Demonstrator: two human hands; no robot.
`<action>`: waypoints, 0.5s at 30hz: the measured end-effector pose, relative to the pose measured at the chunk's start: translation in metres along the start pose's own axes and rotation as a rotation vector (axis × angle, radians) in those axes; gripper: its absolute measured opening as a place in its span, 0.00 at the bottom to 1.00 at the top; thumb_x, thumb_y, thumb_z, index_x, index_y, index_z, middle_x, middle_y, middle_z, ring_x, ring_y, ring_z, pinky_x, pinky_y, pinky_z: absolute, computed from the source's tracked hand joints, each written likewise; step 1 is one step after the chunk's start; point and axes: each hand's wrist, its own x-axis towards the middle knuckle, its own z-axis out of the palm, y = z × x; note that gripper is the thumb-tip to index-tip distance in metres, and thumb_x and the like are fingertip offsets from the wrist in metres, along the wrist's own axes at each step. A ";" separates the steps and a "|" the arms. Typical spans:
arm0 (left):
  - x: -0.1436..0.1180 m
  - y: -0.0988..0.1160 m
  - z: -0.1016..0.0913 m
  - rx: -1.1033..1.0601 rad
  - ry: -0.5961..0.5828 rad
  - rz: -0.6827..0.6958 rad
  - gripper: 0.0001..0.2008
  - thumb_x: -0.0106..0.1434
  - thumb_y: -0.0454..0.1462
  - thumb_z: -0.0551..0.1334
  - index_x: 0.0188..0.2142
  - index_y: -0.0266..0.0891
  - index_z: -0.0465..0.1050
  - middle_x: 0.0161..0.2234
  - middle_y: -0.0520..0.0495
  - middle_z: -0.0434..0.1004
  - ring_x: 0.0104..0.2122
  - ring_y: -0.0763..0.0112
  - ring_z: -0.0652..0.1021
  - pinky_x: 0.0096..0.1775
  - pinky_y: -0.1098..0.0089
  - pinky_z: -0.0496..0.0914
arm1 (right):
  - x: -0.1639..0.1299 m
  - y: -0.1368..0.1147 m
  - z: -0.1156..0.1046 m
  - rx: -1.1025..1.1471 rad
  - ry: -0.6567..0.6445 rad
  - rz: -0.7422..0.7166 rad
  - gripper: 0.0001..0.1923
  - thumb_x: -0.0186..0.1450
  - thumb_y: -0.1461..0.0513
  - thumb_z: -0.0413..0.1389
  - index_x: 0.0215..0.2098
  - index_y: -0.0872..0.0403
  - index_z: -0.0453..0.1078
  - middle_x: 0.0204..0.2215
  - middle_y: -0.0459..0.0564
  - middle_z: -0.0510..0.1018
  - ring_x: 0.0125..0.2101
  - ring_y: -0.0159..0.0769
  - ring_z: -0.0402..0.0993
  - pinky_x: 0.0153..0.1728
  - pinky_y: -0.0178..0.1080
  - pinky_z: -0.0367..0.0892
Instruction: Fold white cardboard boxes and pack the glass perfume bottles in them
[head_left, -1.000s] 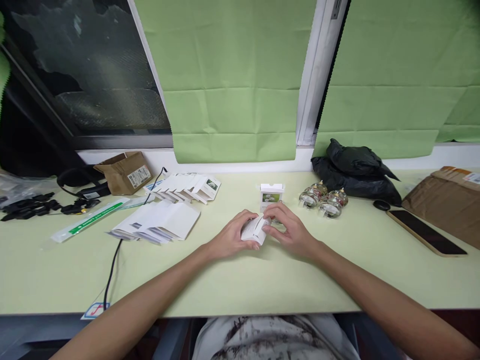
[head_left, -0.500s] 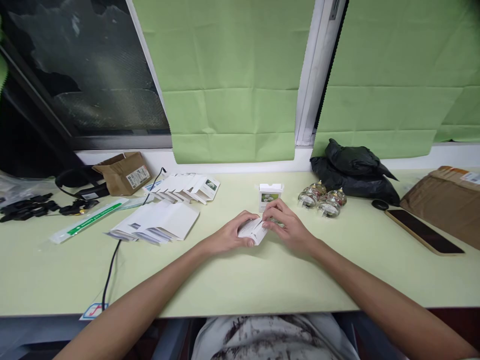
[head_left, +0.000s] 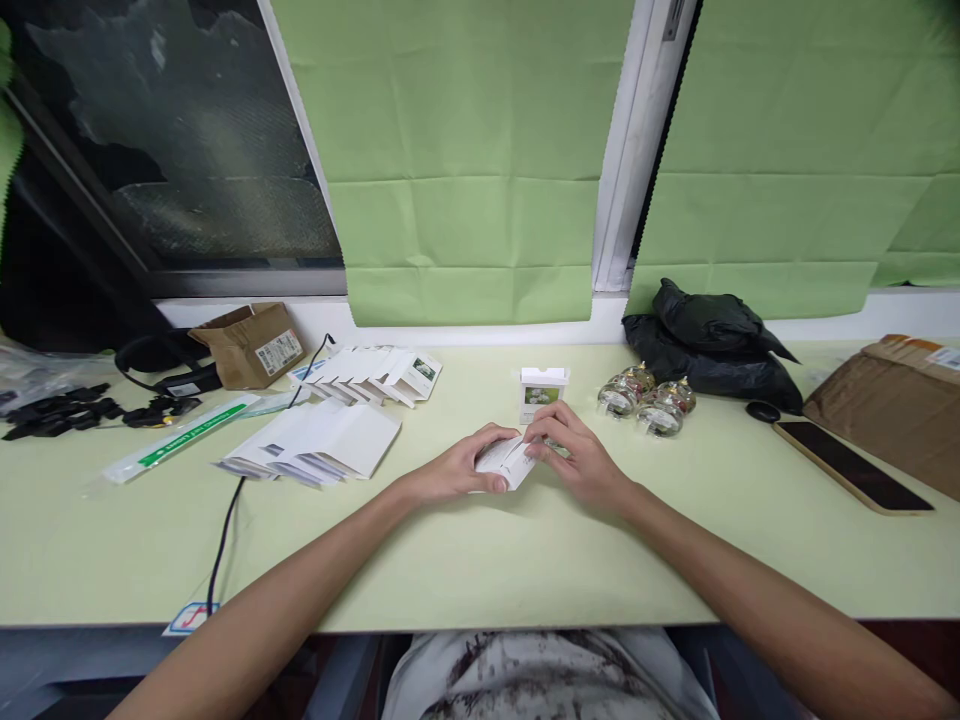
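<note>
white carton: nearer the person than the photo carton; partly covered, print too small to read
left hand: fingers wrapped around white carton
right hand: fingers pinched narrow on its end, hiding part of photo carton
green-striped sleeve: left of photo carton; lettering blurred

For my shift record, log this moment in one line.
left hand: holds white carton | right hand: touching it | behind: upright picture box | right: clear ornaments
</note>
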 end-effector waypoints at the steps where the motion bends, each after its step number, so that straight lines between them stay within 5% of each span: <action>1: 0.000 0.000 0.000 0.003 0.000 0.001 0.39 0.57 0.57 0.72 0.64 0.46 0.69 0.54 0.42 0.68 0.52 0.55 0.71 0.48 0.64 0.69 | 0.000 0.000 0.000 0.003 0.000 -0.004 0.06 0.76 0.59 0.55 0.47 0.47 0.74 0.43 0.51 0.68 0.45 0.42 0.69 0.46 0.45 0.69; 15: -0.001 0.002 0.000 -0.013 0.002 0.002 0.38 0.58 0.57 0.72 0.64 0.47 0.69 0.56 0.42 0.68 0.52 0.56 0.72 0.49 0.64 0.69 | -0.002 0.001 0.000 -0.064 -0.035 -0.038 0.09 0.76 0.59 0.53 0.52 0.44 0.74 0.46 0.52 0.70 0.48 0.43 0.68 0.48 0.47 0.69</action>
